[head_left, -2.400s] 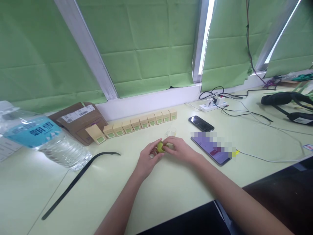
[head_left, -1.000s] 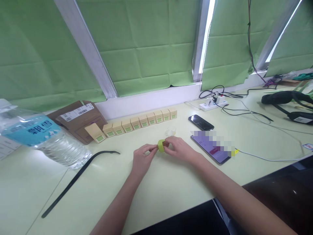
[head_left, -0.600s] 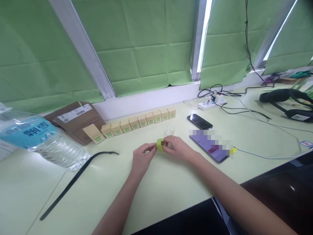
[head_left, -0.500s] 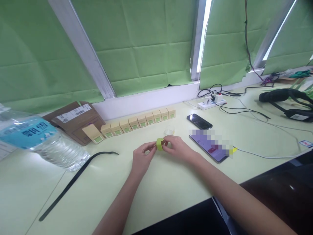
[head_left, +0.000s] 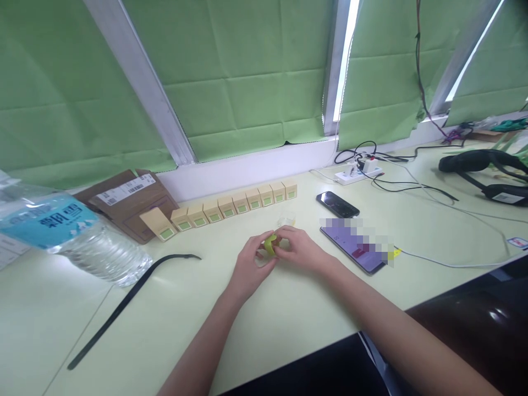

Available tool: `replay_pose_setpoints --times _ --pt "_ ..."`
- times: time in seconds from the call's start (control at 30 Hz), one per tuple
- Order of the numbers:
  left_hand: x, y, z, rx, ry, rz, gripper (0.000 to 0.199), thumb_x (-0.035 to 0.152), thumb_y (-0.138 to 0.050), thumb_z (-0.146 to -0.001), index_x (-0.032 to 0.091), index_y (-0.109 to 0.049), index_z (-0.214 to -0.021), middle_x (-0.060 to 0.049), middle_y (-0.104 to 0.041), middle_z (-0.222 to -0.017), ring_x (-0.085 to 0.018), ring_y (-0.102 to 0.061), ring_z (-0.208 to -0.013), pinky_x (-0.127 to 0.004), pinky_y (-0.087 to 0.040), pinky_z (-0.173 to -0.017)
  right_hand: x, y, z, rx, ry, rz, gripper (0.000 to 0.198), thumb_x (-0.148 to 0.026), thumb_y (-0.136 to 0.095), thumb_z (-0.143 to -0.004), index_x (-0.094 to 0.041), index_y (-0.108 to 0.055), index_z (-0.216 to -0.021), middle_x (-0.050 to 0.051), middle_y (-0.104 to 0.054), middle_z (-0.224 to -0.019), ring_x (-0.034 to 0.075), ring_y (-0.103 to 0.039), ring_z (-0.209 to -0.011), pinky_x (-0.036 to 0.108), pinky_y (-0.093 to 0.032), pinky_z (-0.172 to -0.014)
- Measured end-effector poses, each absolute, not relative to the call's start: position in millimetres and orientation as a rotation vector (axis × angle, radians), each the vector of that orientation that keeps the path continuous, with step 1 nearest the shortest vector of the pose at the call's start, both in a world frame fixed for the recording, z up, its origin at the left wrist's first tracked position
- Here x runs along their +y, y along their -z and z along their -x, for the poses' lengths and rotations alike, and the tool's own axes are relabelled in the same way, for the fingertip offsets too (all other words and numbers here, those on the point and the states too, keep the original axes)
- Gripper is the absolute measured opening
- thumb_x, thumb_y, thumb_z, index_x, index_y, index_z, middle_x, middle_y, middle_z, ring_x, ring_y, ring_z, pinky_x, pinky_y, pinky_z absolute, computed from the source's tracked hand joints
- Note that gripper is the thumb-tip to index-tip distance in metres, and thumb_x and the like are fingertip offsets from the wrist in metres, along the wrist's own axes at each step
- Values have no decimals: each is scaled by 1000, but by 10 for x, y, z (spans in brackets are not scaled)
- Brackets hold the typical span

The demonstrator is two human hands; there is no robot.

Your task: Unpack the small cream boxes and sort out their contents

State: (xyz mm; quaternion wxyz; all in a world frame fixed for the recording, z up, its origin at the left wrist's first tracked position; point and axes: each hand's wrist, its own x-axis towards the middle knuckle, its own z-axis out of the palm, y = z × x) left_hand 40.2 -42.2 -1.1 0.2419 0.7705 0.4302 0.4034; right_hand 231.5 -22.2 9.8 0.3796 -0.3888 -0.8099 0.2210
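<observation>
A small yellow-green roll of tape (head_left: 270, 244) sits between my two hands above the pale green desk (head_left: 289, 308). My right hand (head_left: 299, 250) pinches it from the right side. My left hand (head_left: 249, 269) closes its fingers on the roll from the left. Just behind the hands lies a small clear plastic piece (head_left: 286, 221). A row of several small tan boxes with green labels (head_left: 231, 207) stands further back along the desk.
A water bottle (head_left: 66, 234) lies at the left, beside a brown cardboard box (head_left: 127, 201) and a black strap (head_left: 132, 297). Two phones (head_left: 339, 204) (head_left: 357, 245) lie to the right, with a power strip (head_left: 357, 175), cables and a black headset (head_left: 487, 168).
My left hand has moved right and closed on the roll, which it was only touching at the fingertips half a second ago. The right hand keeps its grip.
</observation>
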Motion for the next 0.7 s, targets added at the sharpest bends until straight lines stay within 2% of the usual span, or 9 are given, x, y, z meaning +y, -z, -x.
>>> replay_pose_setpoints --times 0.13,0.4,0.7 --pt "-421 21 -400 1126 -1116 -2136 50 20 -67 -83 31 -59 -132 -8 -62 -127 -21 -62 -109 -33 -56 -84 -223 -90 -2309 -2064 -570 978 5 -15 -63 -85 -20 -64 -85 6 -67 -105 20 -64 -98 34 -49 -90" --pt "-428 -15 -396 1127 -1133 -2194 44 17 -64 -84 28 -62 -126 -8 -65 -119 -20 -63 -102 -32 -56 -81 -222 -64 -2300 -2065 -505 997 4 -17 -66 -82 -21 -64 -82 6 -66 -107 20 -66 -97 35 -52 -91" --pt "-455 -116 -367 1138 -1122 -2288 41 19 -64 -85 28 -62 -125 -7 -67 -117 -21 -63 -107 -36 -54 -91 -225 -44 -2300 -2008 -498 974 4 -19 -66 -81 -22 -63 -81 6 -63 -113 20 -66 -101 38 -51 -95"
